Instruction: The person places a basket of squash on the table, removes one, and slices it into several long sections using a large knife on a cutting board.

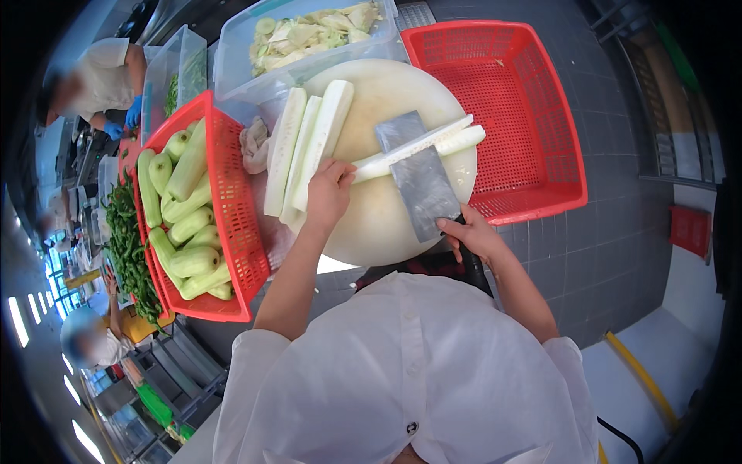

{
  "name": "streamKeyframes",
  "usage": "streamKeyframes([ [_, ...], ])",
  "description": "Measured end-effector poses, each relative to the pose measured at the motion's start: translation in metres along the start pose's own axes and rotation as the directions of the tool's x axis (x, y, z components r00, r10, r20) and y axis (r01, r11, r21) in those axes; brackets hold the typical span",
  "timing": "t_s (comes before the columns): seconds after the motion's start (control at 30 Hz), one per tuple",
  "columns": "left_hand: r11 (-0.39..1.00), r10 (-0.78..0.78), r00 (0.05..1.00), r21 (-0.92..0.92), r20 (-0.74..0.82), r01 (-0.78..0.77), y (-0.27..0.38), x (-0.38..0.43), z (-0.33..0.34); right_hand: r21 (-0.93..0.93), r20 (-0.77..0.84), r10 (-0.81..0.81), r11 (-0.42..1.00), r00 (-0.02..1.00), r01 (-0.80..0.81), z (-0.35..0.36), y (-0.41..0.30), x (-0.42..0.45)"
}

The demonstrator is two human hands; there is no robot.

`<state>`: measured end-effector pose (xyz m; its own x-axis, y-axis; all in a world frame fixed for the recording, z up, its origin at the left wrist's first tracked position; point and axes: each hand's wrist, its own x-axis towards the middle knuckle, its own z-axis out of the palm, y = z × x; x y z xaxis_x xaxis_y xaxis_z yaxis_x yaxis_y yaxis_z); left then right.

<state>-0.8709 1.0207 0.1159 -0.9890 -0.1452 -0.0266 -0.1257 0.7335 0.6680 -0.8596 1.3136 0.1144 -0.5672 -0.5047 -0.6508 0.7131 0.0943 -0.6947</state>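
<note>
My left hand [330, 194] pinches the near-left end of a long pale gourd strip [429, 140] on a round white cutting board [377, 235]. In my right hand [476, 232] is the dark handle of a wide cleaver [428, 194]. Its grey blade lies flat, with the strip crossing over its middle. Alongside the strip's far right end lies another pale green piece [464, 141], partly hidden by it. Several cut gourd lengths [324, 139] rest side by side on the board's left, close to my left hand, with white flesh facing up.
A red basket [571, 168] stands right of the board; another [240, 203] at left holds whole pale green gourds [194, 261]. Behind are a plastic tub [232, 64] of chopped vegetables and a cloth [253, 145]. Green peppers [124, 238] and a co-worker's gloved hands [133, 113] are farther left.
</note>
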Motion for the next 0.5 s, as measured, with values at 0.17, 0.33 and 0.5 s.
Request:
streamKeyframes([
  [0.17, 0.998, 0.029, 1.0, 0.057, -0.005, -0.028, 0.002, 0.002, -0.002, -0.064, -0.002, 0.028, 0.998, 1.0, -0.028, 0.014, -0.016, 0.001],
  [0.33, 0.996, 0.053, 0.998, 0.08, -0.029, -0.051, 0.009, 0.005, -0.003, -0.059, 0.019, 0.008, 0.998, 1.0, -0.007, 0.018, -0.016, 0.009],
  [0.5, 0.995, 0.048, 0.999, 0.088, -0.014, -0.046, 0.005, 0.007, -0.002, -0.078, 0.107, -0.004, 0.997, 0.994, 0.013, 0.028, -0.015, 0.023],
])
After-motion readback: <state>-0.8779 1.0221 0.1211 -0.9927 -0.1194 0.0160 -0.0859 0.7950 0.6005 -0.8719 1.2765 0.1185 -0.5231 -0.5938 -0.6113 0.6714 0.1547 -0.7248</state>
